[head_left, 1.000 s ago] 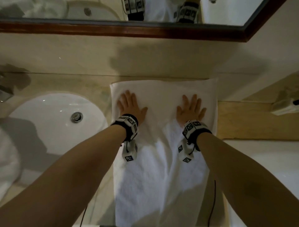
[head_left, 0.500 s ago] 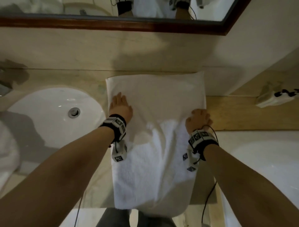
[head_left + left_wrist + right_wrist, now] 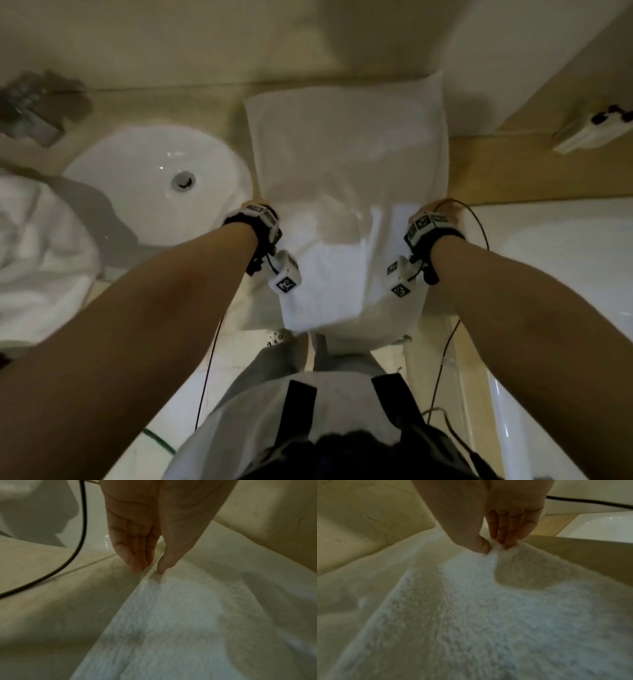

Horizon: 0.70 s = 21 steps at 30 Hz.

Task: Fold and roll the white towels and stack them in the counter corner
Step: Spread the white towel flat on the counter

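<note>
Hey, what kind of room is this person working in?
Most likely a bathroom: a round white sink with a drain set in a stone-look counter, a white towel spread beside it, and what looks like a bathtub.

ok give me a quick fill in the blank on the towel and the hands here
1. The white towel lies on the counter, to the ___ of the sink.
2. The right hand pinches the white towel's edge between its fingers and ___.
3. The left hand has its thumb on the white towel's ___ edge.
Missing words: right; thumb; left.
</note>
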Available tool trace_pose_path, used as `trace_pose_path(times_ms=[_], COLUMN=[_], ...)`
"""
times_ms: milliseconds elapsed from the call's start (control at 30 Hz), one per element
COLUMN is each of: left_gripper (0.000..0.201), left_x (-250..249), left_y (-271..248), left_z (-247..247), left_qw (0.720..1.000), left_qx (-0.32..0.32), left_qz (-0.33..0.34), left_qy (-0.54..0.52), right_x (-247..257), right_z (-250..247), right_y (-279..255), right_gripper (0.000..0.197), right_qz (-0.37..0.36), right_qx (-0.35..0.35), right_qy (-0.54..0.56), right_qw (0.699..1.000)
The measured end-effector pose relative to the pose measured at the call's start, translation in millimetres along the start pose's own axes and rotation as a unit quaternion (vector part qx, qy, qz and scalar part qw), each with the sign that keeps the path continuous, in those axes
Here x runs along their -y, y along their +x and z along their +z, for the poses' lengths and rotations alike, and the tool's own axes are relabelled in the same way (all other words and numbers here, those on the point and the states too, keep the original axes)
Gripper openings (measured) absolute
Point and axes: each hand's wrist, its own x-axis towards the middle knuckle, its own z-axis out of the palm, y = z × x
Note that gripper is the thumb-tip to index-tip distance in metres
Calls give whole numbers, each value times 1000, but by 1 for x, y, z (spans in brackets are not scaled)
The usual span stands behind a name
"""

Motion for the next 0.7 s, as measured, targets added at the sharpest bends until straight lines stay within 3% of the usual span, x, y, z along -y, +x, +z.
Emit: trace_pose_path(times_ms=[133,233,367,533,700], left_gripper=[12,32,21,23,8], left_x=[7,1,-3,11,42], left_y=[3,8,6,11,12], left_z=[19,24,31,34,25], left_qw=[999,995,998,998,992], left_qx=[-11,-32,-11,-49,-78], left_qz=[-19,-23,-26,-20,-72], left_qy=[-40,-94,-55,-46,-66], right_x=[-6,-5,-6,-11,-36], right_z=[14,16,15,19,21], right_y=[-9,-12,-13,-9,4], right_gripper=[36,36,41,31,29], right_qz=[-28,-43,-33,-40,31], right_qx=[31,29,54,37,34], right_qy=[-187,-184,-169,-166,-87], right_qw=[981,982,984,985,995])
